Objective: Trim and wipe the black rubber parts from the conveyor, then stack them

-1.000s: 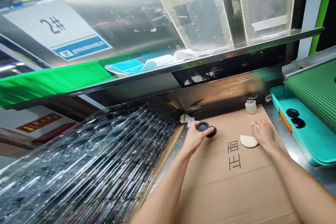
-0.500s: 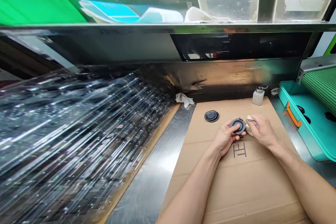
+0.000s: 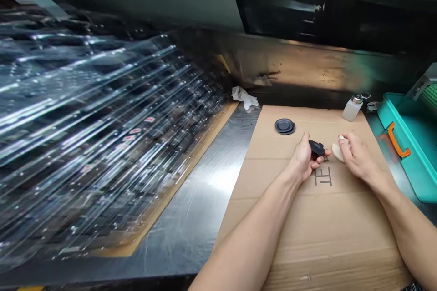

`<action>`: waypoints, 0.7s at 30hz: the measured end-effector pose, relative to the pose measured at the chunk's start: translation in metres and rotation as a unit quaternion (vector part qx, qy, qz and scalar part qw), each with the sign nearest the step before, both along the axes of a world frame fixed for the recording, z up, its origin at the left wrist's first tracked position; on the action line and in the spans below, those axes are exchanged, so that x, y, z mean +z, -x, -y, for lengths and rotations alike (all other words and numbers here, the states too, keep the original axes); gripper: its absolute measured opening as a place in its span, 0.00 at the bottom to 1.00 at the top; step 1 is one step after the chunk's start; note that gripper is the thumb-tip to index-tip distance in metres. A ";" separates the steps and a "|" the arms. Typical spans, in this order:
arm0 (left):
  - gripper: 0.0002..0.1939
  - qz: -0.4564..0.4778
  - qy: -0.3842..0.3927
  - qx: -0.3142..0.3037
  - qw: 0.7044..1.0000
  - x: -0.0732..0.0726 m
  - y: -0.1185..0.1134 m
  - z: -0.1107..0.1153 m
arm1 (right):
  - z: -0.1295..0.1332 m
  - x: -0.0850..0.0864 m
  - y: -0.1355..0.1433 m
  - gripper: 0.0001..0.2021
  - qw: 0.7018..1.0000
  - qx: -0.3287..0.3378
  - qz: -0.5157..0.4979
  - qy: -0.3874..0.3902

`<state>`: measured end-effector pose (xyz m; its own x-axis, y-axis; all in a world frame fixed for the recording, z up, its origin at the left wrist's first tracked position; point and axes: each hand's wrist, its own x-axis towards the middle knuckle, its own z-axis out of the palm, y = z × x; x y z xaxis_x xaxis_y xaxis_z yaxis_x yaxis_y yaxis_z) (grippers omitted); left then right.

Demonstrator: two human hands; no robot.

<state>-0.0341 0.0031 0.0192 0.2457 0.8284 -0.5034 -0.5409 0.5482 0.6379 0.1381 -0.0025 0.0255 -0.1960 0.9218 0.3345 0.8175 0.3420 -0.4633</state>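
My left hand (image 3: 303, 158) is closed around a dark, round, lid-like part (image 3: 317, 148), which is tilted so that it shows nearly edge-on. To its right, a small gap away, my right hand (image 3: 358, 154) pinches a pale, off-white pad or folded cloth (image 3: 337, 152). Both hands are above a cardboard sheet (image 3: 273, 232) with a dark character drawn on it. Beyond my left hand, more dark round parts (image 3: 284, 126) overlap on the cardboard.
A whitish bottle (image 3: 352, 110) with a metal top stands at the cardboard's far right. A teal bin (image 3: 418, 163) with an orange handle (image 3: 398, 141) borders the right. Items under clear plastic film (image 3: 119, 145) fill the left. Crumpled white tissue (image 3: 244, 97) lies behind.
My view has tipped downward. My left hand has turned the dark round part from face-up to nearly edge-on. The right hand with the pale pad has moved away from it.
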 end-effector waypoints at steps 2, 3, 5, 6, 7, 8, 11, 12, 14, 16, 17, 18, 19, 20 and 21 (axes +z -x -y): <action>0.28 -0.028 0.001 0.014 1.000 0.001 0.000 0.000 | -0.001 0.001 -0.002 0.11 1.000 0.001 -0.022 0.007; 0.29 -0.037 0.000 0.015 0.999 0.001 -0.001 0.000 | -0.002 0.001 -0.002 0.11 1.000 0.001 -0.025 0.008; 0.30 -0.049 -0.008 0.013 0.999 0.000 -0.002 0.001 | -0.002 0.001 -0.002 0.09 1.000 0.013 -0.018 0.005; 0.30 -0.054 -0.014 0.009 0.998 0.000 -0.003 0.001 | -0.001 0.000 -0.001 0.08 1.000 0.027 -0.013 0.003; 0.31 -0.060 -0.022 0.005 0.998 -0.002 -0.004 0.001 | -0.001 0.000 0.000 0.08 0.999 0.044 -0.009 0.000; 0.31 -0.067 -0.033 0.001 0.997 -0.003 -0.005 0.001 | 0.000 -0.001 0.001 0.07 0.998 0.061 -0.007 -0.003; 0.34 -0.102 -0.093 -0.006 0.990 -0.009 -0.008 0.002 | 0.002 -0.003 0.007 0.07 0.994 0.107 -0.004 -0.012; 0.35 -0.123 -0.121 -0.008 0.985 -0.011 -0.010 0.003 | 0.003 -0.004 0.009 0.07 0.994 0.112 -0.003 -0.015; 0.35 -0.179 -0.179 -0.007 0.968 -0.015 -0.013 0.006 | 0.004 -0.005 0.012 0.08 0.995 0.099 -0.002 -0.017; 0.33 -0.239 -0.238 0.006 0.941 -0.019 -0.016 0.009 | 0.004 -0.005 0.013 0.08 0.997 0.080 -0.003 -0.012; 0.32 -0.264 -0.267 0.017 0.927 -0.020 -0.017 0.011 | 0.004 -0.005 0.013 0.09 0.997 0.076 -0.004 -0.006; 0.32 -0.283 -0.292 0.026 0.913 -0.021 -0.018 0.012 | 0.004 -0.005 0.013 0.09 0.997 0.075 -0.003 0.002; 0.32 -0.298 -0.313 0.031 0.901 -0.023 -0.018 0.013 | 0.004 -0.005 0.012 0.09 0.997 0.076 0.001 0.009; 0.32 -0.311 -0.329 0.032 0.891 -0.024 -0.018 0.014 | 0.004 -0.004 0.012 0.09 0.997 0.075 0.008 0.015; 0.32 -0.323 -0.340 0.029 0.883 -0.025 -0.019 0.014 | 0.004 -0.003 0.012 0.10 0.997 0.069 0.018 0.019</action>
<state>-0.0155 -0.0107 -0.0054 0.0366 0.9948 0.0954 0.0415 -0.0969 0.9944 0.1266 -0.0069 0.0223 -0.3339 0.8969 0.2900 0.7797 0.4357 -0.4497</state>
